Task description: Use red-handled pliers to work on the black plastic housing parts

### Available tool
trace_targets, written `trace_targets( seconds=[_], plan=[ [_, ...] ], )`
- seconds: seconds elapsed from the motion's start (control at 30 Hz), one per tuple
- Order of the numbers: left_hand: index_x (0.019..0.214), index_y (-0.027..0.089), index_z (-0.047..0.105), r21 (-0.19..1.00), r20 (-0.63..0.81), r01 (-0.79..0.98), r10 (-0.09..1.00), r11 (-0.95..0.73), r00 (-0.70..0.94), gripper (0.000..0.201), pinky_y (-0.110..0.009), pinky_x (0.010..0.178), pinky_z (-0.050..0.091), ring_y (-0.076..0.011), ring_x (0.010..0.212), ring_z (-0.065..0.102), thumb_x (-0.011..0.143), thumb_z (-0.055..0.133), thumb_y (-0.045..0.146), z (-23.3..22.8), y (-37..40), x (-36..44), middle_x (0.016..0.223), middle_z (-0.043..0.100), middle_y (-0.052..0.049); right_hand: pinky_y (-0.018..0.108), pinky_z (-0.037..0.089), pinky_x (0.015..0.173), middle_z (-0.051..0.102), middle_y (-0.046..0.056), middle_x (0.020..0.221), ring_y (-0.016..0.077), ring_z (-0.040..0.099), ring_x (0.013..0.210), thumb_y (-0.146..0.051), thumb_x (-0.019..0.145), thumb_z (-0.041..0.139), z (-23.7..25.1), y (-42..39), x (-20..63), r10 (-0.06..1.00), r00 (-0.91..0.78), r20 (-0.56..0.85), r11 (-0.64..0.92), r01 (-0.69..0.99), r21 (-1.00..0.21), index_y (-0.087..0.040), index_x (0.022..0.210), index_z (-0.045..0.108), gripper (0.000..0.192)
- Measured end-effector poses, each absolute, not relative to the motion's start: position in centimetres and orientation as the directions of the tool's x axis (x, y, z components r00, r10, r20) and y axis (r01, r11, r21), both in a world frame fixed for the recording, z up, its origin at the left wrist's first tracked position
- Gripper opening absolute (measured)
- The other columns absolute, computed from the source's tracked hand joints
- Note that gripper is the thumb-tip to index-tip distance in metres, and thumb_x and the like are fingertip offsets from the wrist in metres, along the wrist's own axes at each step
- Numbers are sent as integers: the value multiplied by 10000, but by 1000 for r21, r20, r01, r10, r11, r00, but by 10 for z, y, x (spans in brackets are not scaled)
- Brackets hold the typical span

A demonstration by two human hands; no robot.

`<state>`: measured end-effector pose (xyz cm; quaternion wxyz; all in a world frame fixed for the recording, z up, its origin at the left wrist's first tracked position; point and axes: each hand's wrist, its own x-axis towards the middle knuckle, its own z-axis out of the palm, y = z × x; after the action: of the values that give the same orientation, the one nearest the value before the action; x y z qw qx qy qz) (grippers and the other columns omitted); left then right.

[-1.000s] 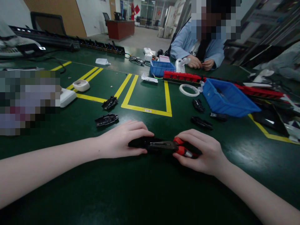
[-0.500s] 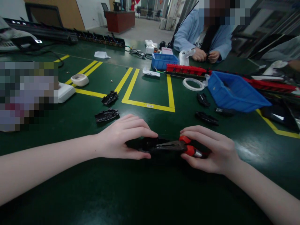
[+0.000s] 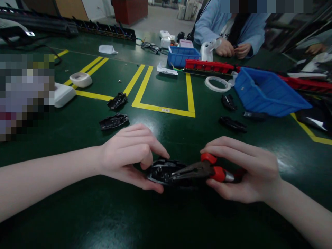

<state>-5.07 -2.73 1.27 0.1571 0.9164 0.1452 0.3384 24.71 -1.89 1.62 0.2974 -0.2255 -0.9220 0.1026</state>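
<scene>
Between thumb and fingers, my left hand [image 3: 132, 157] grips a black plastic housing [image 3: 166, 171] whose ribbed inner side shows. My right hand [image 3: 243, 169] is closed around red-handled needle-nose pliers [image 3: 193, 170]. The pliers point left, and their narrow jaws lie over the inside of the housing; whether the tips pinch anything is too small to tell. Beyond my left hand lie two similar black parts, a nearer housing piece [image 3: 114, 121] and a farther housing piece [image 3: 118, 101]. Past my right hand are more black pieces, among them a long black part [image 3: 232, 124] and a small black part [image 3: 228, 102].
A large blue bin [image 3: 272, 91] stands at the right, with a tape roll [image 3: 217, 84] beside it. Farther back are a small blue bin [image 3: 183, 57] and a long red strip [image 3: 210, 65]. A white ring-shaped part [image 3: 81, 79] sits left. Across the table, a person in blue sleeves [image 3: 207, 33] works.
The view has tipped downward. The housing has turned so its inner side faces up more, and my left fingers have bent. The pliers' tips now lie over the housing's interior.
</scene>
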Motion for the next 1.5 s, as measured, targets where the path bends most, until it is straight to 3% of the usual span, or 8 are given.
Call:
trace_targets(
  seconds=[0.53,0.73,0.9,1.1,1.3,1.5],
  plan=[
    [748,224,490,379,600,137,356,-915,717,330,-335,717,530,-178,812,708,811,750,417,9,-29,-50,983,748,-50,280,573,574,691,44,877,195,690,725,-358,773,689,24,-21,245,486,-740,466,870,358,-339,-264,1090,600,343],
    [776,232,491,397,598,125,360,-909,716,327,-339,714,519,-171,783,704,817,740,440,9,-28,-52,965,746,-36,305,574,602,699,42,904,206,694,756,-391,788,674,22,-24,246,566,-701,433,819,421,-389,-279,1055,615,295],
    [783,232,497,404,589,122,360,-907,723,326,-341,713,512,-175,773,703,812,740,448,8,-29,-52,952,746,-35,294,566,548,694,50,877,202,690,710,-375,780,680,23,-22,245,500,-737,454,861,370,-348,-267,1058,612,306],
    [788,219,494,390,587,100,331,-915,739,326,-322,706,510,-166,761,699,819,734,437,8,-27,-51,930,738,-37,273,561,573,687,50,900,185,686,731,-367,785,689,23,-23,245,562,-708,427,822,424,-379,-250,1039,609,291],
    [800,199,475,349,616,112,318,-931,720,348,-316,708,501,-163,764,697,827,727,437,7,-27,-49,920,739,-50,260,553,557,666,49,871,168,669,699,-316,771,692,23,-22,241,481,-754,447,870,349,-347,-224,1035,578,301],
    [804,201,483,308,630,138,311,-941,711,353,-315,689,498,-171,765,701,819,731,452,5,-28,-50,928,744,-49,263,557,593,664,59,908,173,674,740,-315,789,683,24,-25,240,503,-760,412,861,399,-315,-215,1037,567,291]
  ],
)
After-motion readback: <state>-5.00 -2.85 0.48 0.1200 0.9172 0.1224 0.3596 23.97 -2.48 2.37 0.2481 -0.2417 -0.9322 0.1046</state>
